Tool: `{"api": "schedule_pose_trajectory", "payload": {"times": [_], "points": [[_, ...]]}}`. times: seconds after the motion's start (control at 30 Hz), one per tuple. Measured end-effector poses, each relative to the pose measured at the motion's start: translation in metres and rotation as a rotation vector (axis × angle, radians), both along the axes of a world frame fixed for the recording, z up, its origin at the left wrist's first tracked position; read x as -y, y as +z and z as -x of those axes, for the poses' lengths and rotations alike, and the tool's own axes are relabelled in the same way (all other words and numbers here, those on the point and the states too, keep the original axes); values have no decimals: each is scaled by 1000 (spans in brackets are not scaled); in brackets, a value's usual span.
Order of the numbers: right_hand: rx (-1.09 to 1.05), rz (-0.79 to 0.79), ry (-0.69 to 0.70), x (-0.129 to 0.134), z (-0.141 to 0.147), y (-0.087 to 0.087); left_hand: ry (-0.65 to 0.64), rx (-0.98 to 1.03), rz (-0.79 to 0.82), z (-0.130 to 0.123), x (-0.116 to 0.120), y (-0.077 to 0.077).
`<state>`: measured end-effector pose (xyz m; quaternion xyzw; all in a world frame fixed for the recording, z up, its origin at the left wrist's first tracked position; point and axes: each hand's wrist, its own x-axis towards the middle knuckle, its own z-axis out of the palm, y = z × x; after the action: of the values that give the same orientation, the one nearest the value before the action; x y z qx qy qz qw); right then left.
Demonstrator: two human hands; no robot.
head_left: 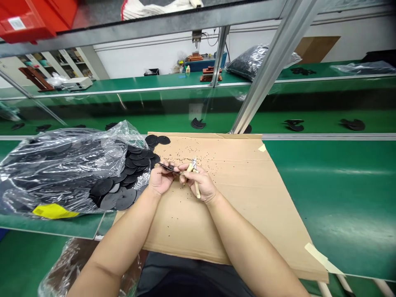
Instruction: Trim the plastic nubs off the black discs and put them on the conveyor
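My left hand pinches a small flat black piece between thumb and fingers. My right hand is closed around a pair of small cutting snips with pale yellow handles. The snips' metal jaws point up, right next to the black piece's end. Both hands are above a sheet of brown cardboard that is taped to the bench and strewn with tiny black bits. To the left lies a heap of black round discs, spilling from a clear plastic bag.
The cardboard lies on a green workbench with an aluminium rail behind it. Black parts lie on a green surface beyond. Farther back are a bag of black parts, a red bin and a white shelf.
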<state>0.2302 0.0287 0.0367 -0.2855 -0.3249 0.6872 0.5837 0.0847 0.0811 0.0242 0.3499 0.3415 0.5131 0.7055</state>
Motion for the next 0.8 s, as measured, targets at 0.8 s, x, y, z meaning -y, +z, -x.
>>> {"api": "schedule_pose_trajectory", "payload": {"times": [0.8], "points": [[197, 23, -639, -21, -11, -26, 492, -790, -395, -2, -109, 35]]}}
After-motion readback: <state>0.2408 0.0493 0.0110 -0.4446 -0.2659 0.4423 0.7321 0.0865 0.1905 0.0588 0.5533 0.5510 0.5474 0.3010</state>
